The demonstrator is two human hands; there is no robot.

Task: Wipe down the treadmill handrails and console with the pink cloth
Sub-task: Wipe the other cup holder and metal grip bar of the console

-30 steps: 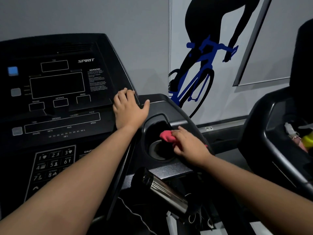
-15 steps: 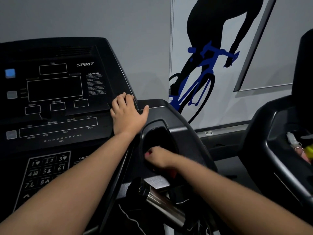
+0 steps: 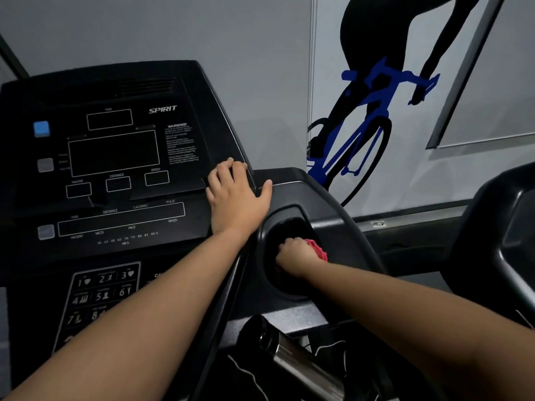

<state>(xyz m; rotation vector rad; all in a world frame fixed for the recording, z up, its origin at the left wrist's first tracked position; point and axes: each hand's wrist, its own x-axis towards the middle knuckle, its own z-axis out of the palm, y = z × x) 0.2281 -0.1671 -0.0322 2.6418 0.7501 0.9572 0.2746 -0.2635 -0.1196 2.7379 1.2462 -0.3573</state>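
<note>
Matte black treadmill console (image 3: pixel 115 157), pink cloth (image 3: pixel 317 250) held down in its cup holder (image 3: pixel 262 235)
A grey wall (image 3: pixel 231 39) with a blue-and-black cyclist decal (image 3: pixel 362 125) is seen behind. The left hand (image 3: pixel 236 198) is laid flat on the console's right edge, fingers relaxed and empty; the right hand (image 3: pixel 295 253) is sunk in the round recess, fingers curled round the crumpled cloth
</note>
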